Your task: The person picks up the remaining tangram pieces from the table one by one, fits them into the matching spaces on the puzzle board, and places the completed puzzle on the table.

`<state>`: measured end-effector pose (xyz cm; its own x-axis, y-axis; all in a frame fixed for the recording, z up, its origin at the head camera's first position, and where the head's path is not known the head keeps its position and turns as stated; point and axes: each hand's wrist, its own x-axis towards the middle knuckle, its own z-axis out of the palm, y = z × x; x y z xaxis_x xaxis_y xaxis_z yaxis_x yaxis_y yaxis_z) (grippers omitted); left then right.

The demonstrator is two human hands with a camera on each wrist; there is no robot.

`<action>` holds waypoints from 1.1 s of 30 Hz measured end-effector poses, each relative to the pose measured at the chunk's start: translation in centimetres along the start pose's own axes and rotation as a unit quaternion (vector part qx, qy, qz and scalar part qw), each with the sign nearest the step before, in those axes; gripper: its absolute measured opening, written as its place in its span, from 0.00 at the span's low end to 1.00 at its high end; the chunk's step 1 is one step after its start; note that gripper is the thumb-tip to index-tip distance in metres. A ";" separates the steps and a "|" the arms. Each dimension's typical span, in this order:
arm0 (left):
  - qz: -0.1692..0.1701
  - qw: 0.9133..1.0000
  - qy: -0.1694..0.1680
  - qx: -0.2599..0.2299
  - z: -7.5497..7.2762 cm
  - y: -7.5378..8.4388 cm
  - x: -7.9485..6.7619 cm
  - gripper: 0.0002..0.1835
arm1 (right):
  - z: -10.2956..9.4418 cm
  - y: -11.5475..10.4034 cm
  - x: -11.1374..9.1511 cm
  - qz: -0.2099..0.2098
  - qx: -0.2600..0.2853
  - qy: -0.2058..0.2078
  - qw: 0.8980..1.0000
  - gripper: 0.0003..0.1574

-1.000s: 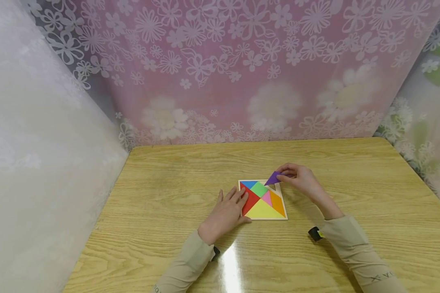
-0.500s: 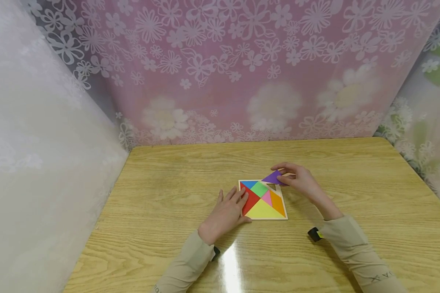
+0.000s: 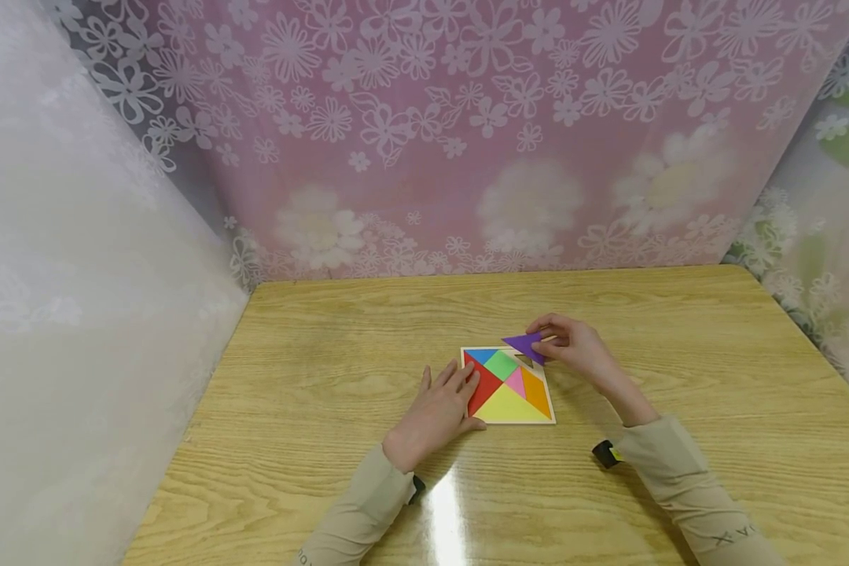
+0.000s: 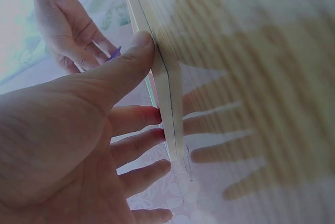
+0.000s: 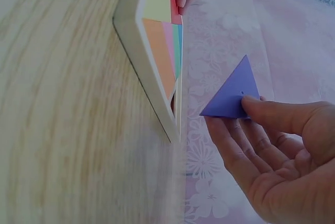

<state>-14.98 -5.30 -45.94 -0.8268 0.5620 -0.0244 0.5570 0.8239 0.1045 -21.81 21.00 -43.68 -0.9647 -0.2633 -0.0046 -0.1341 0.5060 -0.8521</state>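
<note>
A square tangram board (image 3: 512, 424) with a pale wooden frame lies on the table. Red (image 3: 483, 389), blue, green, pink, orange and yellow (image 3: 511, 405) pieces fill most of it; a triangular recess shows at its far right corner. My left hand (image 3: 433, 413) rests on the board's left side with fingers spread over the red piece, its thumb at the near edge. Between thumb and fingers, my right hand (image 3: 580, 352) pinches a purple triangle (image 5: 233, 93). In the right wrist view the triangle is held apart from the board, above its surface.
The wood-grain table (image 3: 325, 354) extends on all sides of the board. A pink floral curtain (image 3: 424, 157) hangs along its far edge, with pale cloth at both sides. Black wrist devices (image 3: 606, 453) show at the cuffs.
The purple triangle has turned in my right hand's fingers, its tip swinging from pointing down-left toward the board to pointing left and away. The left hand and board have stayed put.
</note>
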 end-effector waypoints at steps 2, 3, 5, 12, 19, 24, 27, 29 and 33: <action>-0.002 1.000 -0.002 0.002 0.0 0.0 0.0 0.42 | 0.1 0.0 0.0 -0.003 -0.006 0.000 1.000 0.14; -0.002 1.000 -0.003 0.003 0.0 0.0 0.0 0.42 | 0.1 0.0 0.0 -0.006 -0.009 0.000 1.000 0.14; -0.003 1.000 -0.006 0.003 0.0 0.0 0.1 0.42 | 0.2 0.1 0.0 -0.005 -0.014 -0.002 1.000 0.13; -0.002 1.000 -0.005 0.002 -0.1 0.0 0.1 0.42 | 0.3 0.5 0.1 -0.007 -0.050 -0.011 0.999 0.12; 0.000 1.000 -0.001 -0.005 -0.1 0.0 0.0 0.42 | 0.5 0.4 0.2 -0.026 -0.083 0.002 0.996 0.11; 0.000 1.000 0.000 -0.002 -0.1 -0.1 0.0 0.42 | 0.6 0.2 0.2 -0.025 -0.111 0.002 0.994 0.10; -0.001 1.000 -0.001 -0.001 -0.2 0.0 0.1 0.42 | 0.7 0.1 0.2 -0.027 -0.130 -0.001 0.991 0.11; -0.004 1.000 -0.005 -0.002 -0.2 0.0 0.1 0.42 | 0.7 0.0 0.3 -0.024 -0.140 -0.005 0.990 0.11; -0.007 1.000 -0.009 -0.005 -0.3 0.0 0.1 0.42 | 0.7 0.1 0.4 -0.018 -0.153 -0.011 0.988 0.12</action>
<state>-15.10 -5.23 -45.69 -0.8326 0.5521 -0.0446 0.5448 0.8308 0.1140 -22.10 20.37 -44.15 -0.9531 -0.3026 0.0082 -0.2340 0.7192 -0.6542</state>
